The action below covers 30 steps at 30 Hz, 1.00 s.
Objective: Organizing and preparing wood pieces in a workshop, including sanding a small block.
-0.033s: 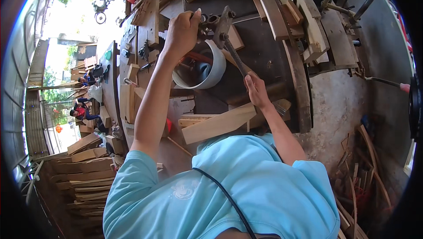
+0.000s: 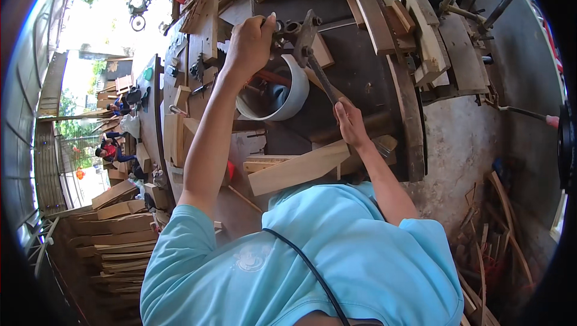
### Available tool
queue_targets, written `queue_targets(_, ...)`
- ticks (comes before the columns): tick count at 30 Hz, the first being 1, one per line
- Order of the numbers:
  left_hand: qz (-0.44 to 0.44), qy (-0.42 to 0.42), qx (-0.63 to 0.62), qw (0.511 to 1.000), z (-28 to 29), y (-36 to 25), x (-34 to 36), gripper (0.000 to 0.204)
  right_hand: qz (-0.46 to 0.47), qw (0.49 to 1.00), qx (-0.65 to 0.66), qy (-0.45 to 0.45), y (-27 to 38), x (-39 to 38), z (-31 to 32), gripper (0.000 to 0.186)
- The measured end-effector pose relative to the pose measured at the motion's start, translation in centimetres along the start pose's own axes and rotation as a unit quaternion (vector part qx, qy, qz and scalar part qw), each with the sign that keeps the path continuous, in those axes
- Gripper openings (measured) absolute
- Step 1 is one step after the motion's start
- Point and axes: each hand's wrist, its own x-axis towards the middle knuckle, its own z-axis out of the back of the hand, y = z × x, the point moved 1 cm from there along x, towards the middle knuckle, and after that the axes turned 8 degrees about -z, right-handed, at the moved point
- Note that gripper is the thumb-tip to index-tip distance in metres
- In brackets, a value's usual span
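Note:
My right hand (image 2: 350,123) is closed around a long dark wrench (image 2: 321,79), whose far end meets a nut on a small metal plate assembly (image 2: 305,37). This rusty assembly carries several bolts and nuts and sits just right of my left hand (image 2: 249,43). The left fingers are curled, thumb up, against the assembly's left side; most of their grip is hidden behind the hand. Below the assembly stands a round white tub (image 2: 296,94) holding an orange-red object and some blue cloth.
Under all this is a dark workbench (image 2: 360,82). A pale board (image 2: 300,170) lies along its near edge; more timber (image 2: 372,19) is piled at the far right. A toothed saw blade (image 2: 197,67) stands left of my forearm. Two people (image 2: 109,150) are farther off left.

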Motion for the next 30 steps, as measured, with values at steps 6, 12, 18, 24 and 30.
queue_targets(6,0.041,0.002,0.009,0.999,-0.1,-2.1,-1.6,0.05,-0.014,1.0,0.012,0.013,-0.2,-0.1,0.5,0.049)
queue_targets(12,-0.061,0.021,0.104,0.992,-2.7,-1.7,-4.2,0.037,-0.016,1.0,0.002,0.017,0.6,-0.4,0.9,0.044)
queue_targets(18,0.084,0.024,0.0,0.996,-8.1,1.3,-6.8,0.048,0.014,0.997,0.059,0.046,-0.5,-0.4,1.6,0.028)
queue_targets(24,0.11,-0.015,-0.013,0.994,-9.3,-0.6,-8.8,0.045,-0.025,0.987,0.142,-0.075,1.5,0.0,5.0,0.029)
queue_targets(30,0.099,-0.043,-0.002,0.994,-10.5,-0.5,-10.3,0.042,0.259,0.95,-0.141,-0.101,15.6,3.9,3.9,0.041)
